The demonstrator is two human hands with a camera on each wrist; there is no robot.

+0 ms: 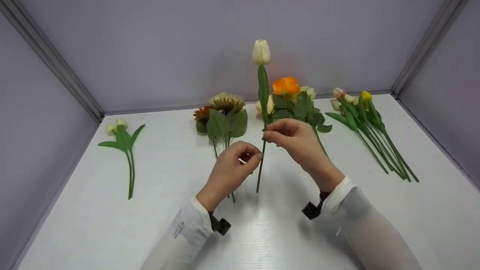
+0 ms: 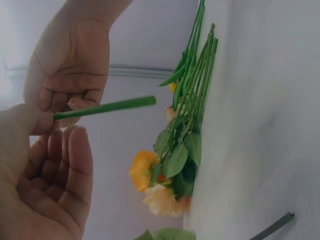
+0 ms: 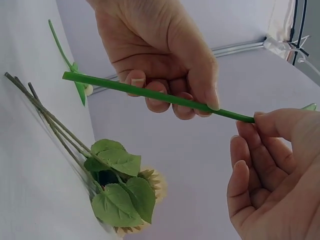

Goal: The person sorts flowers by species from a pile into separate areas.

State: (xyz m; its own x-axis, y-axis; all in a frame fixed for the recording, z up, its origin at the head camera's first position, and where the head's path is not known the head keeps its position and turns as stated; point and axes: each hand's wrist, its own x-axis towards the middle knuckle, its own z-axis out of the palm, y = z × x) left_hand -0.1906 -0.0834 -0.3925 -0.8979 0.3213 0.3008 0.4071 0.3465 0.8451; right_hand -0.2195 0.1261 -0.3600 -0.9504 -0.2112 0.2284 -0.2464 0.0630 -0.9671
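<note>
A white tulip (image 1: 261, 53) with a long green leaf stands nearly upright in the air above the table. My right hand (image 1: 296, 142) pinches its stem just below the leaf, between thumb and fingers. Lower on the same stem, my left hand (image 1: 236, 165) pinches it with thumb and forefinger. In the right wrist view the green stem (image 3: 140, 91) runs through both pinches, and its cut end sticks out free beyond the left hand (image 3: 160, 60). The left wrist view shows the stem's lower end (image 2: 130, 104) pointing toward the table.
Two white tulips (image 1: 122, 137) lie at the left of the white table (image 1: 82, 225). Behind my hands lie sunflower-like stems (image 1: 225, 120) and a rose bunch with an orange bloom (image 1: 286, 86). Several pink, white and yellow tulips (image 1: 369, 123) lie at the right. Grey walls (image 1: 168, 48) enclose the table.
</note>
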